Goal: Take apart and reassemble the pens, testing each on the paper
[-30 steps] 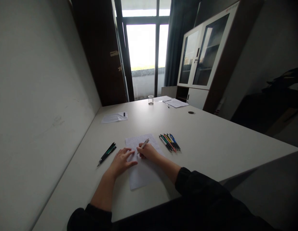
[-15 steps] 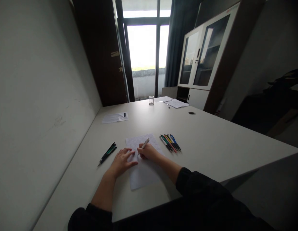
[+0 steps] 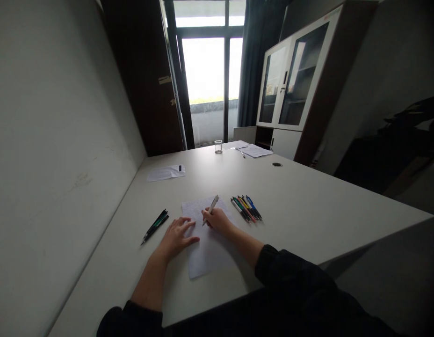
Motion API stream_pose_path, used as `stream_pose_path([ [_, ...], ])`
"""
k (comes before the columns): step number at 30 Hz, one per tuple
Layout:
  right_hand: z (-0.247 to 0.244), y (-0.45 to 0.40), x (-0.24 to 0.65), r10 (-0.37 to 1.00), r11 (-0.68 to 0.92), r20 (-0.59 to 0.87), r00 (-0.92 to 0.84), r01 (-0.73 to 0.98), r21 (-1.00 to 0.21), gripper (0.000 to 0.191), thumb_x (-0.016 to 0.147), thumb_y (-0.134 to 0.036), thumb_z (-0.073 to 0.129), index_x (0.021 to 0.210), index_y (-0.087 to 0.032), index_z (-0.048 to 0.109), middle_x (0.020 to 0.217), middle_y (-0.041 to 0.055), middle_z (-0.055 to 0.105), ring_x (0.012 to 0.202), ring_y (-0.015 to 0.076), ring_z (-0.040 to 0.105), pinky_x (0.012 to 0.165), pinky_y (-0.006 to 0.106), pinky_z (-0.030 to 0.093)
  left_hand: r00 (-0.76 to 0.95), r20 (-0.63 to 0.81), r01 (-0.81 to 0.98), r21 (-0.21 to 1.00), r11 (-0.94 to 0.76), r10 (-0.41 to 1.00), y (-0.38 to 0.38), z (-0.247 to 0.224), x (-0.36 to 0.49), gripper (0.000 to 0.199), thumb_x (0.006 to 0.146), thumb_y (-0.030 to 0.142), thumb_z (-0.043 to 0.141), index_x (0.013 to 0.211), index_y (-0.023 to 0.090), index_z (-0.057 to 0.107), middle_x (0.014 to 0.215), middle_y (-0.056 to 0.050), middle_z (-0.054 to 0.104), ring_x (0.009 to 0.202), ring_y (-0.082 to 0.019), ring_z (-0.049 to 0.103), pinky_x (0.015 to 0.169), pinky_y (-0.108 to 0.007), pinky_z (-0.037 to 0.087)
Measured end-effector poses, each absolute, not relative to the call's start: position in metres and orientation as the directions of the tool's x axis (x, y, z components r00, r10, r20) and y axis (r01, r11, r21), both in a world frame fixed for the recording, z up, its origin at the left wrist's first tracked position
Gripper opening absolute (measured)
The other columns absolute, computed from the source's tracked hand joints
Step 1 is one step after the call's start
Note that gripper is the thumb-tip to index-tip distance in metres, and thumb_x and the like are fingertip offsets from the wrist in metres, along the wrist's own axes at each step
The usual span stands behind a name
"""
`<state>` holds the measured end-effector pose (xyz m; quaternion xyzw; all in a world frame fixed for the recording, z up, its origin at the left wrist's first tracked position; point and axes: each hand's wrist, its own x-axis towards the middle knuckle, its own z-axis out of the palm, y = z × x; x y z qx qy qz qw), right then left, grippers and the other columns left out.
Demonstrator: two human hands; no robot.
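A sheet of paper (image 3: 206, 262) lies on the white table, its upper part covered in faint writing. My right hand (image 3: 217, 220) grips a white pen (image 3: 213, 204), which leans to the right with its tip down at the sheet. Spread over the paper's left edge, my left hand (image 3: 178, 238) rests with fingers apart and holds nothing. To its left lie a few dark pens (image 3: 155, 226) side by side. Several coloured pens (image 3: 247, 208), among them green, yellow and blue ones, form a row right of the paper.
At the far edge stands a clear glass (image 3: 218, 147). More papers (image 3: 255, 150) with a pen lie to its right, near a round cable hole (image 3: 277, 164). A packet with a dark label (image 3: 166, 172) lies far left, by the wall (image 3: 62, 140).
My right hand has shifted slightly right along the paper, and the pen stands a little more upright. The left hand keeps its place on the sheet. The whole view has moved slightly.
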<state>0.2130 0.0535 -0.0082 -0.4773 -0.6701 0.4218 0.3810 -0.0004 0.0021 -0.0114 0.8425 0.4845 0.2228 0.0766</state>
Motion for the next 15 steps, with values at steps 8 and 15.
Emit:
stream_pose_path([
  [8, -0.0066, 0.0497, 0.2134, 0.943, 0.169, 0.056, -0.327, 0.33, -0.929, 0.023, 0.086, -0.035, 0.055, 0.071, -0.018, 0.061, 0.055, -0.0011, 0.064, 0.043, 0.0103, 0.058, 0.041, 0.018, 0.041, 0.431, 0.299, 0.782, 0.347, -0.518, 0.851, 0.0003, -0.0074, 0.0016, 0.057, 0.078, 0.062, 0.064, 0.124, 0.028, 0.061, 0.127, -0.009, 0.056, 0.113, -0.029, 0.053, 0.101, -0.047, 0.043],
  [15, -0.0084, 0.0527, 0.2181, 0.933, 0.139, 0.019, -0.36, 0.312, -0.94, 0.024, 0.082, -0.041, 0.063, 0.076, -0.018, 0.063, 0.061, 0.0009, 0.069, 0.051, 0.0128, 0.064, 0.047, 0.019, 0.047, 0.432, 0.325, 0.766, 0.361, -0.532, 0.841, 0.0019, -0.01, -0.0001, 0.055, 0.077, 0.06, 0.066, 0.123, 0.029, 0.062, 0.126, -0.009, 0.056, 0.113, -0.029, 0.054, 0.1, -0.047, 0.044],
])
